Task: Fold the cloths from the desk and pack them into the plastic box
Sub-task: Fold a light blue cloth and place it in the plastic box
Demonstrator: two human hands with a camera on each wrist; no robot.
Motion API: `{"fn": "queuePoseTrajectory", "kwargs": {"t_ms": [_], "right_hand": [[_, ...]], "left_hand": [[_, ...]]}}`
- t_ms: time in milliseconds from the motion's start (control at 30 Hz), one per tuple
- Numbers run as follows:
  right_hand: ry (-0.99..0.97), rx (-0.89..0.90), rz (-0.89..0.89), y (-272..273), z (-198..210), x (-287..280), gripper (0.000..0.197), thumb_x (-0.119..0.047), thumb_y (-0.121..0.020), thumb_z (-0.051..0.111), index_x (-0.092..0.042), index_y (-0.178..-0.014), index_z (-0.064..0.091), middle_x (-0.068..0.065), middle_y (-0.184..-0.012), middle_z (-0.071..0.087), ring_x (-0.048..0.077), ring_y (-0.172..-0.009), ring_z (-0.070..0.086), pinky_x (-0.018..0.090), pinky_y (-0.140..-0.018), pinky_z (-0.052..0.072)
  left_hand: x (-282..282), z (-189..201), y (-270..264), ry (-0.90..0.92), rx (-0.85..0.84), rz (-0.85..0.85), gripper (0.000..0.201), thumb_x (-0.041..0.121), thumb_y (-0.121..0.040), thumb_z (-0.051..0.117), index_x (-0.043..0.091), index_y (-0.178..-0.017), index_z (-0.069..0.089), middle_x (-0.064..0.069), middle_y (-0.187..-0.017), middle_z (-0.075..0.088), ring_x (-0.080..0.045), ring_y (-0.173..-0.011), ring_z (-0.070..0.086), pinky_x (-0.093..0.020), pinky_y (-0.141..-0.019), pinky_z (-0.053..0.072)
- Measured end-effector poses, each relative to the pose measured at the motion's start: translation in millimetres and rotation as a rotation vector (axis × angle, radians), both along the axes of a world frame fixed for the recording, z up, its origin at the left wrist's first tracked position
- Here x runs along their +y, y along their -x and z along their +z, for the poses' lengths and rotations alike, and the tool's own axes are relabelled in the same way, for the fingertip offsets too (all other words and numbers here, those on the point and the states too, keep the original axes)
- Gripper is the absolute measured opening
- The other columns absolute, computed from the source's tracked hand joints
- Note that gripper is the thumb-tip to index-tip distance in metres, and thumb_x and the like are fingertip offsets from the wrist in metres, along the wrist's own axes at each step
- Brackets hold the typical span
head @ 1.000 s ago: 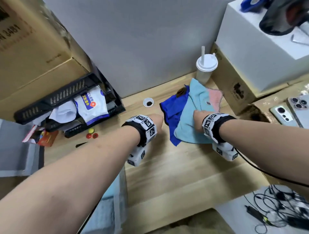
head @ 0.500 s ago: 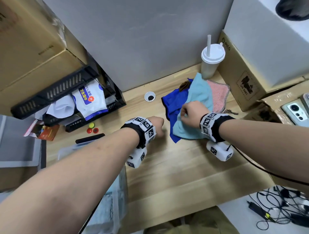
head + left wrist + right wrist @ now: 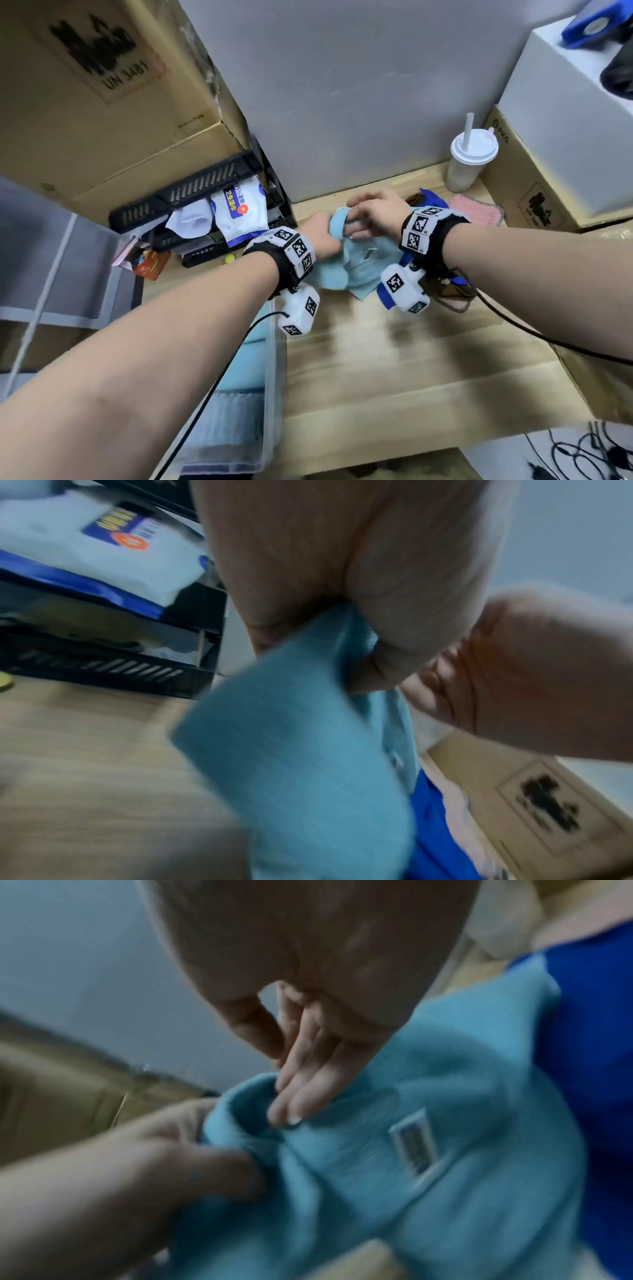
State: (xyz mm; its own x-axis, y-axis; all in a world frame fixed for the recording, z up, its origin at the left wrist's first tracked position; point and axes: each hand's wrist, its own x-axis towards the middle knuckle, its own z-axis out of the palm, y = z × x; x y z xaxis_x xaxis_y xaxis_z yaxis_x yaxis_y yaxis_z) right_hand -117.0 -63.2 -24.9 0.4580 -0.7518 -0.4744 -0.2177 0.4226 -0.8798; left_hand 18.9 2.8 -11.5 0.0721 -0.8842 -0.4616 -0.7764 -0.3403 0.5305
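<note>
A light blue cloth [image 3: 359, 270] with a small grey tag [image 3: 413, 1142] is seen on a pale brown desk [image 3: 411, 359], with a dark blue cloth [image 3: 434, 201] just beside it, a pink cloth [image 3: 476, 212] to its right and a white cup [image 3: 471, 161] behind it.

"UN 3481" on cardboard box [image 3: 102, 113]
</note>
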Motion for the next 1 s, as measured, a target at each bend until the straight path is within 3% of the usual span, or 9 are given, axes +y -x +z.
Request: {"fn": "queuePoseTrajectory", "kwargs": {"t_ms": [133,200,267,400,533,667,800,900,1000], "right_hand": [[0.632,0.542,0.48,-0.9,-7.8,4.3,0.054,-0.007,-0.069,0.068,-0.024,-0.119,0.056,0.001,-0.103,0.053,0.017,-0.088,0.052,0.032,-0.08,0.05],[0.726,0.615,0.564,-5.7,-12.4,11.6,0.065,-0.021,-0.066,0.076,-0.028,-0.127,0.054,0.004,-0.118,0.044,0.02,-0.103,0.042,0.034,-0.091,0.045],[0.744,0.575,0.545,-12.9,-9.9,16.6,0.051,-0.026,-0.071,0.077,-0.028,-0.119,0.059,0.004,-0.122,0.045,0.022,-0.109,0.042,0.033,-0.095,0.042],[0.605,0.462,0.641,-26.6,-3.8,27.7,0.031,-0.017,-0.073,0.071,-0.026,-0.095,0.053,-0.005,-0.098,0.058,0.021,-0.095,0.057,0.028,-0.076,0.047],[0.596,0.399,0.644,-30.6,-6.4,37.2,0.057,-0.028,-0.072,0.072,-0.031,-0.125,0.049,-0.008,-0.103,0.061,0.011,-0.083,0.062,0.027,-0.078,0.052],[0.627,0.452,0.648,-33.6,-4.8,41.2,0.009,-0.018,-0.086,0.06,-0.026,-0.084,0.057,-0.007,-0.077,0.058,0.017,-0.078,0.057,0.025,-0.066,0.04],[0.588,0.542,0.602,-34.8,-4.8,40.3,0.011,-0.023,-0.085,0.056,-0.024,-0.075,0.052,-0.004,-0.072,0.057,0.021,-0.075,0.058,0.028,-0.061,0.041],[0.577,0.602,0.579,-34.8,-2.7,38.3,0.019,-0.035,-0.087,0.056,-0.024,-0.072,0.051,0.0,-0.075,0.06,0.025,-0.076,0.06,0.03,-0.061,0.044],[0.523,0.596,0.591,-32.8,-5.2,35.1,0.024,-0.037,-0.085,0.061,-0.024,-0.069,0.048,0.0,-0.076,0.059,0.024,-0.075,0.059,0.03,-0.06,0.043]], "left_hand": [[5.2,25.8,-28.4,0.032,0.055,0.114,0.021,0.002,-0.079,0.053,0.019,-0.087,0.063,0.0,-0.075,0.062,-0.017,-0.072,0.058,-0.026,-0.064,0.046],[8.4,33.1,-39.6,-0.006,0.072,0.15,0.026,-0.001,-0.073,0.051,0.012,-0.088,0.067,-0.004,-0.076,0.062,-0.02,-0.071,0.056,-0.024,-0.063,0.045],[12.1,39.7,-45.4,-0.029,0.048,0.125,0.032,0.007,-0.063,0.049,0.004,-0.087,0.069,-0.008,-0.076,0.063,-0.021,-0.072,0.058,-0.028,-0.064,0.047],[24.1,35.4,-54.7,-0.05,0.021,0.045,0.028,0.003,-0.065,0.047,0.005,-0.08,0.071,-0.011,-0.076,0.066,-0.021,-0.072,0.059,-0.031,-0.065,0.051],[33.0,28.9,-58.3,-0.056,0.051,0.047,0.045,0.014,-0.052,0.046,0.014,-0.089,0.071,-0.01,-0.089,0.072,-0.022,-0.081,0.065,-0.035,-0.074,0.057],[35.1,31.2,-56.4,-0.083,0.032,0.098,0.047,0.019,-0.052,0.044,0.022,-0.097,0.058,-0.004,-0.095,0.065,-0.021,-0.086,0.062,-0.029,-0.072,0.053],[36.4,34.6,-49.5,-0.178,0.163,0.171,0.044,0.016,-0.045,0.05,0.02,-0.089,0.05,-0.002,-0.077,0.048,-0.017,-0.07,0.043,-0.024,-0.054,0.03],[35.1,31.7,-43.2,-0.227,0.243,0.174,0.051,0.036,-0.043,0.064,0.021,-0.09,0.05,-0.005,-0.087,0.043,-0.018,-0.08,0.038,-0.028,-0.059,0.026],[31.3,22.7,-44.5,-0.109,0.094,0.081,0.069,0.07,-0.043,0.072,0.022,-0.089,0.054,0.004,-0.082,0.055,-0.015,-0.073,0.046,-0.03,-0.067,0.037]]}}
